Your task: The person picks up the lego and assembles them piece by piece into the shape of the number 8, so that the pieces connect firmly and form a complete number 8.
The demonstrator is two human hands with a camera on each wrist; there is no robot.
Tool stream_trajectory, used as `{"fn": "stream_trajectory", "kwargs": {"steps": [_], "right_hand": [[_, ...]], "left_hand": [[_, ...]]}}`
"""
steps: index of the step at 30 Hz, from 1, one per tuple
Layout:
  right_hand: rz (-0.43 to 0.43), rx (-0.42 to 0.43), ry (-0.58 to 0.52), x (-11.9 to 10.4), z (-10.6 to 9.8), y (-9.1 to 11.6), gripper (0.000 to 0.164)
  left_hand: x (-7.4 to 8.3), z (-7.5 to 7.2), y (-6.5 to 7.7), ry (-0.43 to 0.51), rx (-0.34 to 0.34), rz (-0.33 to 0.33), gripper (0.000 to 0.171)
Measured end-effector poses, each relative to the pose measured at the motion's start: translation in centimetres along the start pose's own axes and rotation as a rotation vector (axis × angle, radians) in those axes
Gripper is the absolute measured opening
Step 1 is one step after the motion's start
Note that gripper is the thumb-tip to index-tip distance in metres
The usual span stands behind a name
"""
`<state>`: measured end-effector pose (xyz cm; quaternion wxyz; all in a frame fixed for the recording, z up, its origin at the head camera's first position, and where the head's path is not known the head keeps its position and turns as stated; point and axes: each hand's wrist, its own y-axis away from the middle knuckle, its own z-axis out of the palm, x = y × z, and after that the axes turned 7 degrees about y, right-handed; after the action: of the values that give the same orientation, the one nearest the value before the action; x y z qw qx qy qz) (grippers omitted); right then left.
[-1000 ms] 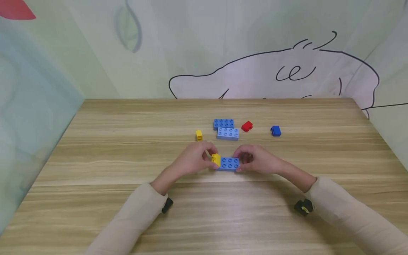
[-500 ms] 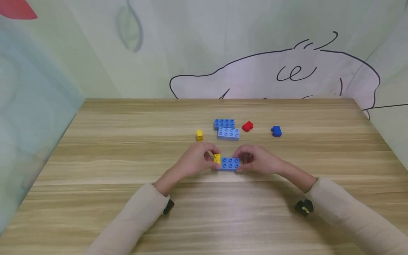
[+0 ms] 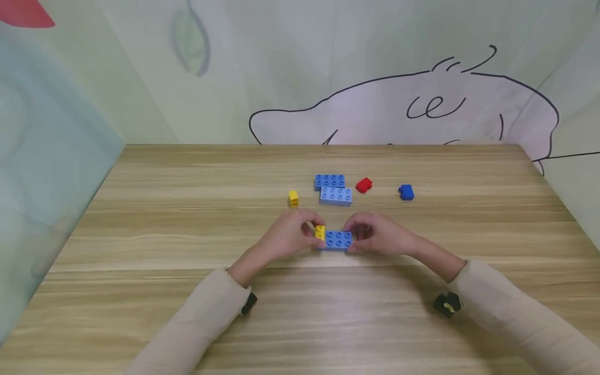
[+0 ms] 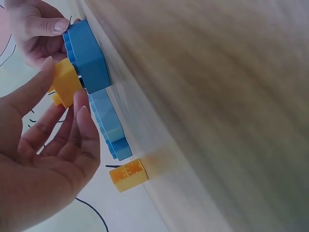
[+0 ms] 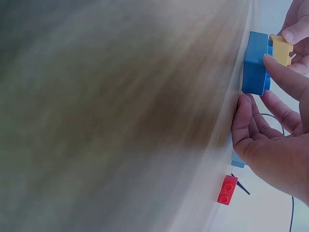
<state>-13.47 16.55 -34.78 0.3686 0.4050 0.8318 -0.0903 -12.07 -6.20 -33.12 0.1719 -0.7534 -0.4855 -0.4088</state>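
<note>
Between thumb and fingers, my left hand (image 3: 291, 235) pinches a small yellow toy brick (image 3: 320, 230) over the left end of a blue eight-stud brick (image 3: 338, 241). Seen from the left wrist, the yellow brick (image 4: 67, 82) is right at the studs of the blue brick (image 4: 91, 58), with a narrow gap showing at one edge. My right hand (image 3: 386, 235) holds the blue brick by its right end, thumb at the near corner. The right wrist view shows that thumb on the blue brick (image 5: 256, 63), which is low on the table.
Behind the hands lie a light blue brick (image 3: 335, 196) and another blue brick (image 3: 329, 180), close together. A second yellow brick (image 3: 293, 199) lies to their left. A red brick (image 3: 363, 185) and a dark blue brick (image 3: 406, 192) lie to the right on the wooden table (image 3: 187, 208).
My left hand has shifted slightly right. The yellow brick has turned from a tilt to studs up, lined up across the blue brick's left end. My right hand stays in place.
</note>
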Motion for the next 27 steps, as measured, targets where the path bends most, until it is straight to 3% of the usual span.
{"fn": "stream_trajectory", "kwargs": {"steps": [8,27], "right_hand": [[-0.010,0.005,-0.014,0.05,-0.01,-0.01,0.030],[-0.026,0.010,-0.010,0.17,0.06,-0.05,0.031]], "left_hand": [[0.33,-0.09,-0.08,-0.018,0.007,-0.016,0.036],[0.45,0.11,-0.18,0.052,0.012,-0.055,0.035]]}}
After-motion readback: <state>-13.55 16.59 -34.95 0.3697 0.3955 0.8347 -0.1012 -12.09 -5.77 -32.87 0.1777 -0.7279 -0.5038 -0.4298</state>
